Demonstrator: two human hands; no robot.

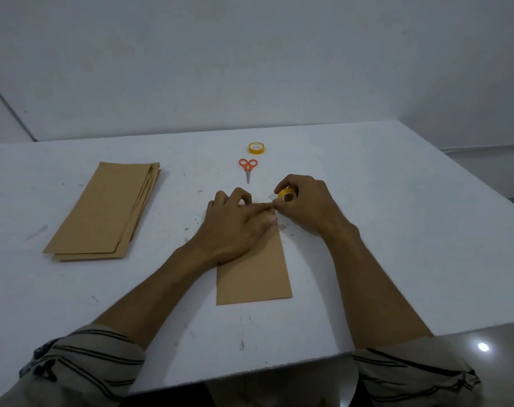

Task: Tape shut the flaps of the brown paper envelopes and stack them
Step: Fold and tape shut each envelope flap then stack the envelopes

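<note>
Far out to the left of the left grip, a stack of brown envelopes [102, 210] lies flat on the white tabletop [396, 230], edges fanned a little, well apart from the action. Nearer the camera, a striped rolled-up sleeve [82, 365] leads up the forearm, and there's the left grip [235, 227]: fingers straight and spread, palm down, pressing on the far end of a single envelope [252, 277]. Nothing is clutched; it's a flat, open press. The envelope runs lengthwise from under that grip back toward the person, its near end bare on the tabletop.

Beyond the two grips, orange-handled scissors [248, 168] lie closed, blades pointing back toward the fingers, and just past them sits a spare tape roll [256, 148], lying flat, untouched.

Now the meeting point: the left forefinger reaches across to the right grip's fingertips, right at the envelope's far right corner. Whether a strip of tape runs between them is too blurred to tell.

The right grip [305, 207] is curled around a yellow tape roll [287, 194], holding it just off the envelope's far right corner, the roll's hole facing the camera. Another striped sleeve [411, 374] sits at the tabletop's near edge.
</note>
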